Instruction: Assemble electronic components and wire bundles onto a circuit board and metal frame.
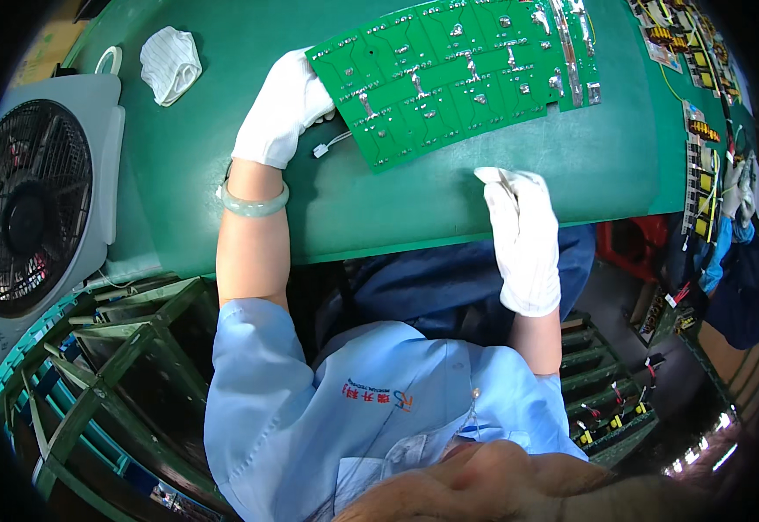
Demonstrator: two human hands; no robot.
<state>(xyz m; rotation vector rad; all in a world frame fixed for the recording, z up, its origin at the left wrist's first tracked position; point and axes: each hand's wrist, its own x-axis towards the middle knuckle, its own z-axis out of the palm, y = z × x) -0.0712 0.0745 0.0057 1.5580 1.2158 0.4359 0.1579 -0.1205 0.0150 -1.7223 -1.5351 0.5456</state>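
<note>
My left hand (pixel 279 109), in a white glove, grips the left end of a green circuit board (pixel 449 74). The board is tilted above the green tabletop, its soldered side with shiny solder spots facing up. My left fingertips are partly hidden under it. Below that end, a small white plug (pixel 320 150) on a short lead hangs out. My right hand (pixel 523 239), also gloved in white, is apart from the board, over the table's front edge. Its fingers are stretched out and lie close together, with nothing visible in them.
At the left stands a grey box fan (pixel 36 196). A crumpled white cloth (pixel 171 65) and a roll of tape (pixel 110 61) lie at the far left. Boards with yellow and black parts (pixel 701 165) line the right side. Dark green racks (pixel 127 365) flank me, and a red stool (pixel 632 248) sits under the table.
</note>
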